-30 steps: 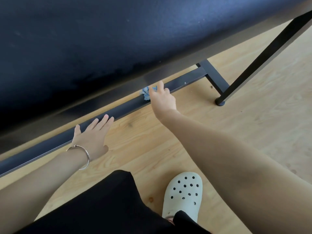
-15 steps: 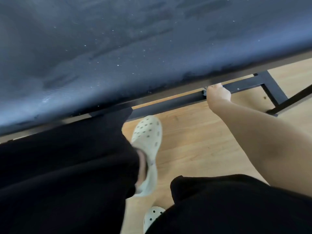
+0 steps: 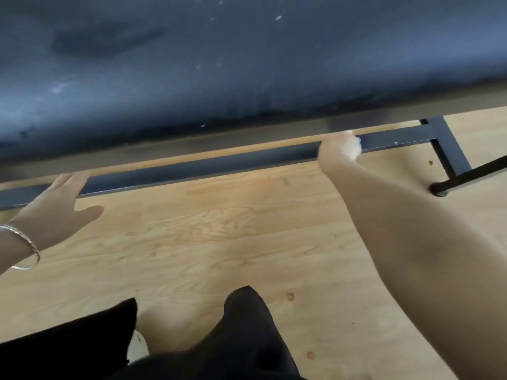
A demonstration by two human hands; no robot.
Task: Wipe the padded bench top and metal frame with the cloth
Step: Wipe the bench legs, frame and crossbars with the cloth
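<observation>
Above my hands, bench top [image 3: 247,64]: dark blue padding fills the upper view, dotted with pale flecks.
Floor [image 3: 219,242]: light wood planks beneath me.
Frame [image 3: 219,163]: black metal rail running low under the pad.
Left hand [image 3: 57,204]: fingers straight and spread, holding nothing, tips reaching the rail.
Right hand [image 3: 338,149]: on the rail near its right end; fingers blurred, grip unclear.
Cloth: lost in the blur at my right fingertips.
Bracelet [image 3: 26,248]: thin silver, left wrist.

Left hand [image 3: 59,207] open, fingers spread forward; right arm outstretched, right hand [image 3: 340,148] blurred, grip unclear.
</observation>
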